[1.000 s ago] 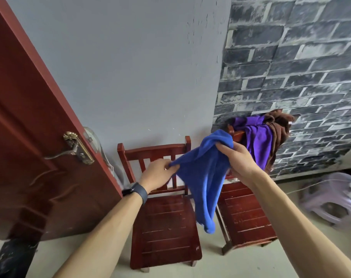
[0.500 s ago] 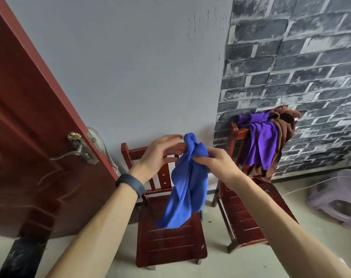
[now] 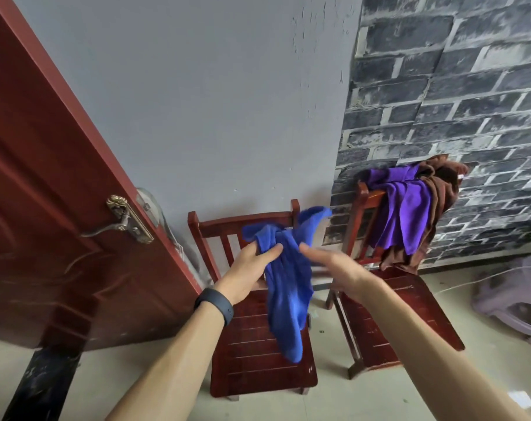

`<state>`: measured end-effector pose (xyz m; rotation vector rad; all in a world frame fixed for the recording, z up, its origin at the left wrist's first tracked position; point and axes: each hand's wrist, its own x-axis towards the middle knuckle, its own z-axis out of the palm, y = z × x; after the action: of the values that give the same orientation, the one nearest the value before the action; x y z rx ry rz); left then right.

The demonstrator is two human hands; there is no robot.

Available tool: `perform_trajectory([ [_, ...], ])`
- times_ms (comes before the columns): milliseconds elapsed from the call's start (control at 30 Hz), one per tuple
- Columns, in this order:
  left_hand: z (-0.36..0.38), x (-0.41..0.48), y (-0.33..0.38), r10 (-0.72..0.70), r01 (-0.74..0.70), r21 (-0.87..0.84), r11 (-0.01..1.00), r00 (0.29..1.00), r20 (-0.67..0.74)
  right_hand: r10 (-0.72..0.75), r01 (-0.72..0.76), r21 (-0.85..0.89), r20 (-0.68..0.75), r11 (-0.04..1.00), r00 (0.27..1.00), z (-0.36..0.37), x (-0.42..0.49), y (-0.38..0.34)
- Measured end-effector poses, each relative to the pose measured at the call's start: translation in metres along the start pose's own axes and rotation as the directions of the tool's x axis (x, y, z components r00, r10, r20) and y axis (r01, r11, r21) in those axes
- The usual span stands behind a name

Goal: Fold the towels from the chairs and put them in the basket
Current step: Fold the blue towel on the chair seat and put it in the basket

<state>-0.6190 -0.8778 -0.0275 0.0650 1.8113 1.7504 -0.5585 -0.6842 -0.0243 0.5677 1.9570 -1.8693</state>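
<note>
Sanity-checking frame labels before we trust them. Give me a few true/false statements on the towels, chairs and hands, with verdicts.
1. The left hand grips the blue towel. True.
2. The purple towel and the brown towel hang over the back of the right chair. True.
3. The blue towel is neatly folded flat. False: it hangs bunched and unfolded from the hand, in front of the left chair.
4. A basket stands on the floor between the two chairs. False: no basket is in view, and only bare floor shows there.
</note>
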Motion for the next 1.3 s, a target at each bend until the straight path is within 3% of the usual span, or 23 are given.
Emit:
perform_trajectory([
  [33,-0.002,0.000,0.002,-0.049,0.050,-0.029,0.998,0.998,0.033,0.022,-0.019,-0.046,0.064,0.999,0.998,0.005,-0.003,0.013],
  [100,-0.006,0.002,0.000,-0.104,0.105,-0.010,0.994,0.993,0.059,-0.062,0.063,-0.075,0.020,0.995,0.998,0.010,-0.002,0.032],
  [200,-0.008,0.002,-0.013,-0.168,0.168,0.035,0.985,0.986,0.014,-0.169,0.179,0.066,-0.127,0.982,0.977,0.012,0.000,0.033],
  [300,-0.003,-0.002,-0.032,-0.319,0.318,0.033,0.947,0.948,0.013,-0.158,0.183,0.186,-0.138,0.965,0.978,0.012,0.002,0.025],
  [500,-0.006,0.001,-0.056,-0.325,0.295,-0.211,0.932,0.938,-0.124,-0.143,0.174,0.210,-0.153,0.962,0.978,0.007,0.009,0.019],
  [600,-0.029,0.001,-0.055,-0.361,0.290,-0.290,0.912,0.903,-0.232,-0.159,0.208,0.129,-0.315,0.970,0.936,-0.012,0.019,0.020],
  [733,-0.066,-0.002,-0.046,-0.259,0.189,-0.331,0.924,0.949,-0.180,-0.249,0.251,-0.055,-0.445,0.966,0.860,-0.038,0.026,0.016],
  [767,-0.072,-0.004,-0.042,-0.235,0.179,-0.283,0.942,0.955,-0.179,-0.283,0.259,-0.115,-0.461,0.959,0.841,-0.043,0.027,0.013],
  [833,-0.083,-0.006,-0.034,-0.170,0.181,0.030,0.983,0.960,-0.225,-0.335,0.238,-0.249,-0.499,0.939,0.800,-0.053,0.032,0.011],
  [900,-0.096,-0.005,-0.029,-0.082,0.188,0.359,0.914,0.954,-0.289,-0.329,0.165,-0.329,-0.541,0.930,0.774,-0.060,0.034,0.011],
  [967,-0.107,-0.005,-0.024,-0.021,0.175,0.422,0.890,0.938,-0.345,-0.305,0.118,-0.341,-0.572,0.933,0.762,-0.060,0.034,0.012],
  [1100,-0.115,-0.006,-0.022,-0.076,0.148,0.141,0.979,0.903,-0.422,-0.248,0.053,-0.326,-0.596,0.944,0.764,-0.054,0.040,0.020],
  [1167,-0.120,-0.007,-0.028,-0.092,0.133,0.054,0.990,0.874,-0.477,-0.173,0.084,-0.172,-0.604,0.981,0.778,-0.053,0.045,0.024],
  [1233,-0.125,-0.010,-0.033,-0.081,0.117,0.035,0.992,0.843,-0.532,-0.091,0.128,0.032,-0.534,0.991,0.840,-0.055,0.048,0.027],
  [1300,-0.129,-0.012,-0.035,-0.086,0.082,-0.032,0.996,0.830,-0.551,-0.090,0.139,0.111,-0.361,0.984,0.928,-0.056,0.046,0.028],
])
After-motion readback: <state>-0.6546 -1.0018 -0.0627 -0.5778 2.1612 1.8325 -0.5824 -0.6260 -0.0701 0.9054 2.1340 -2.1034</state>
